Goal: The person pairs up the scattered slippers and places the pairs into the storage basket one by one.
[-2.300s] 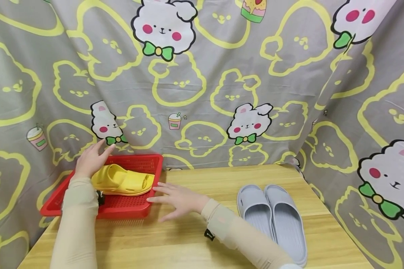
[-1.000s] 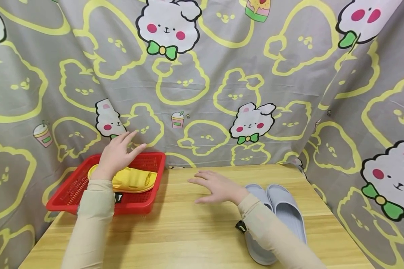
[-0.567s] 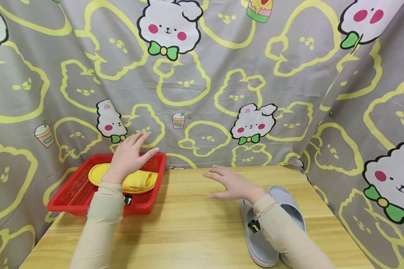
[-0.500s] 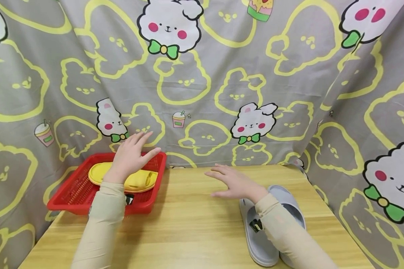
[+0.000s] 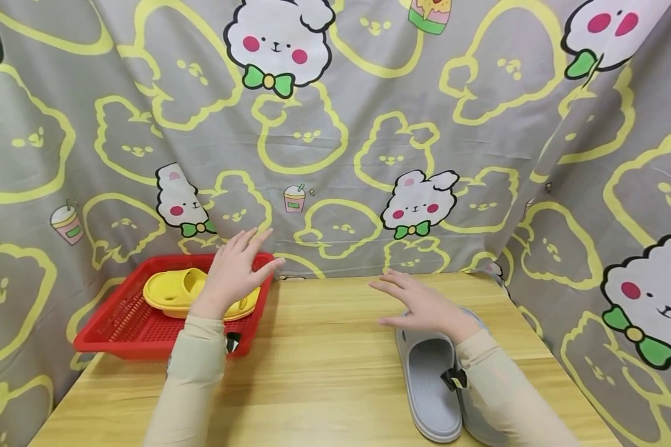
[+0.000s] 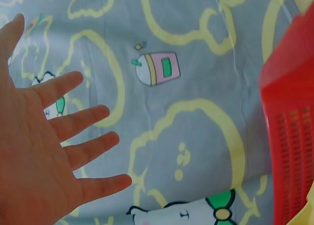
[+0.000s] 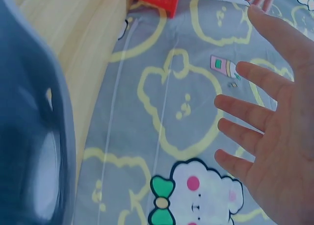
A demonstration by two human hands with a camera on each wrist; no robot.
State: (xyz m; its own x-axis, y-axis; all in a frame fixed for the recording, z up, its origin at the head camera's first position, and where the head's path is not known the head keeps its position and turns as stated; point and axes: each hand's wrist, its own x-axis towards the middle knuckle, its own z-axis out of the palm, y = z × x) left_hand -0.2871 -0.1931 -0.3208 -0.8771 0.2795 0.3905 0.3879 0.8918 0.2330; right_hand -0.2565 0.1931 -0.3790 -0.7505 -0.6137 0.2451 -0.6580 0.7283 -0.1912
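My left hand (image 5: 232,276) hovers above the right part of a red plastic basket (image 5: 125,351), fingers spread and holding nothing. In the basket lie yellow slippers (image 5: 164,290), partly hidden behind that hand and wrist. Over the toe end of a pair of grey slippers on the table is my right hand (image 5: 422,304), its fingers extended and apart. The left grey slipper (image 5: 433,391) shows most of its footbed; the right grey slipper (image 5: 475,413) is largely covered by my forearm. In the left wrist view the palm (image 6: 39,161) is bare, as is the palm (image 7: 284,161) in the right wrist view.
A light wooden table (image 5: 319,372) carries the basket at its left and the grey slippers at its right. Behind it and along the right side hangs a grey curtain (image 5: 335,143) with cartoon rabbits. Small black wrist cameras (image 5: 454,379) are strapped under the sleeves.
Both hands have moved right. The right hand went from beside the basket's right wall to above the grey slippers; the left hand went from the basket's middle toward its right side.
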